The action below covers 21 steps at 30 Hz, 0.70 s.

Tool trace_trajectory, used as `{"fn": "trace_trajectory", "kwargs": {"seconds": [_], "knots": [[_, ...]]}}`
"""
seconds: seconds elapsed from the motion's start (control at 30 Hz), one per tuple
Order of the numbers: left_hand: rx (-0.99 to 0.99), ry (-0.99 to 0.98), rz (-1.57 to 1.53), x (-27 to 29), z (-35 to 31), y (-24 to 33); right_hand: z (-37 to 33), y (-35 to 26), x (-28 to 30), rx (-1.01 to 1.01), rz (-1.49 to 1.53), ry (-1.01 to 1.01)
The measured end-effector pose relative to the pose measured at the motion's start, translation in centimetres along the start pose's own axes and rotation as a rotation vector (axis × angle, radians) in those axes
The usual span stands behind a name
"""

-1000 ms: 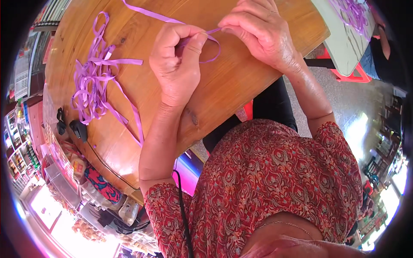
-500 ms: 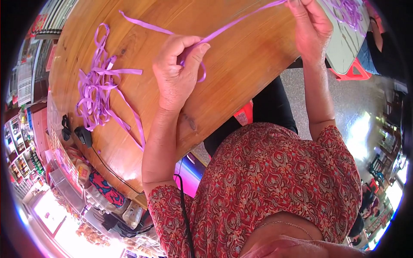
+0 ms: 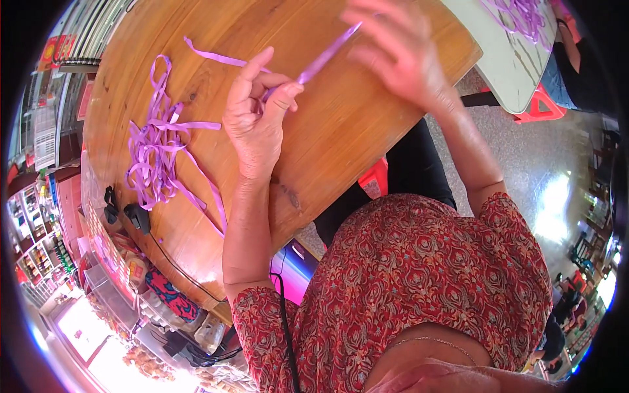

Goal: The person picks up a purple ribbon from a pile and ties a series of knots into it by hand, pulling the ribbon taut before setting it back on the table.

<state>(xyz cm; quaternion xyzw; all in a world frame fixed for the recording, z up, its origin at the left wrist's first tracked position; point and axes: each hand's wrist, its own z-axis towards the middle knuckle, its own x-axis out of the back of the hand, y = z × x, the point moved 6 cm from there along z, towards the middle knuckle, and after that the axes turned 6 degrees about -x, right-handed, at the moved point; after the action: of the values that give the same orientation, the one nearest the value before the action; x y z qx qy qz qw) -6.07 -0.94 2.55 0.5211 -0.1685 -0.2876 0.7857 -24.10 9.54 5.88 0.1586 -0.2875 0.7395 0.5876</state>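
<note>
A narrow purple ribbon [image 3: 327, 54] is pinched between the thumb and fingers of my left hand [image 3: 255, 121], whose index finger is raised. One length of it slants up from the pinch toward my right hand [image 3: 396, 56]. Blurred by motion, my right hand hovers over the far part of the table with its fingers spread apart; I see no ribbon gripped in it. Another ribbon length [image 3: 213, 56] runs out behind my left hand onto the wood. To the left lies a loose, tangled heap of purple ribbons [image 3: 154, 154].
The wooden table [image 3: 327, 144] has a cut edge facing me. A pale table [image 3: 517, 72] beyond it at the right bears more purple ribbons [image 3: 517, 19]. A red stool [image 3: 540, 108] stands beneath, near another person. A black cable [image 3: 177, 262] crosses the left edge.
My right hand has come left and nearer my left hand, its fingers opening. The long ribbon stretch between the hands is now short. My left index finger has lifted.
</note>
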Motion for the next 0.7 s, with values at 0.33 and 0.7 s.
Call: {"fn": "trace_trajectory", "kwargs": {"seconds": [0.33,0.7], "knots": [[0.101,0.008,0.008,-0.5,-0.7,0.5,0.5,-6.3,-2.9,-0.033,0.404,-0.116],[0.138,-0.091,-0.152,-1.5,-1.2,0.3,0.3,-6.2,-1.2,-0.009,0.439,-0.105]]}}
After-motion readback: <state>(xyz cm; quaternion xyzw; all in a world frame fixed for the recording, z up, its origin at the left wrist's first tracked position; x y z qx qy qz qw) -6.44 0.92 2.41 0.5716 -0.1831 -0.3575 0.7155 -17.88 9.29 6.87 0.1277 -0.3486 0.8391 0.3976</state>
